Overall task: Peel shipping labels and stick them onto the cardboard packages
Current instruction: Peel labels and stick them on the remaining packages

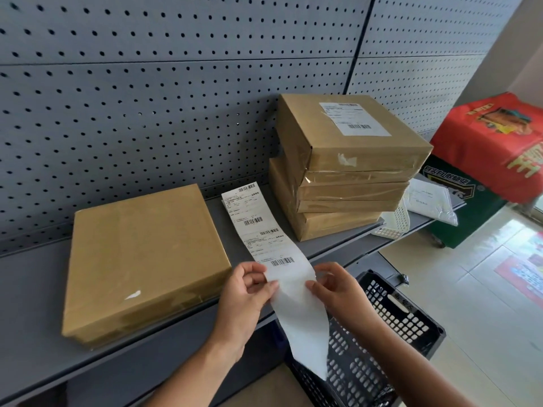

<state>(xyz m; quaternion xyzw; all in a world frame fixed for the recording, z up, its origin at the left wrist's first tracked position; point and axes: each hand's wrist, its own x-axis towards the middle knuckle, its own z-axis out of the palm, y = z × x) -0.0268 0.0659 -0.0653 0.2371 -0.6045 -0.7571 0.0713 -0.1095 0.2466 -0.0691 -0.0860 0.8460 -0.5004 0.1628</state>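
A long white strip of shipping labels (258, 227) runs from the grey shelf (32, 312) down over its front edge. My left hand (246, 289) pinches the strip's left side and my right hand (332, 284) pinches its right side, just below the lowest barcode. The blank backing tail (305, 327) hangs below my hands. A flat unlabelled cardboard package (144, 259) lies on the shelf to the left of the strip. To the right stands a stack of several cardboard packages (340, 186); the top one bears a stuck label (354, 118).
A grey pegboard wall (147, 98) backs the shelf. A black plastic crate (379, 342) sits below the shelf under my right hand. White paper sheets (426, 201) lie at the shelf's right end. A red and green carton (487, 160) stands on the tiled floor.
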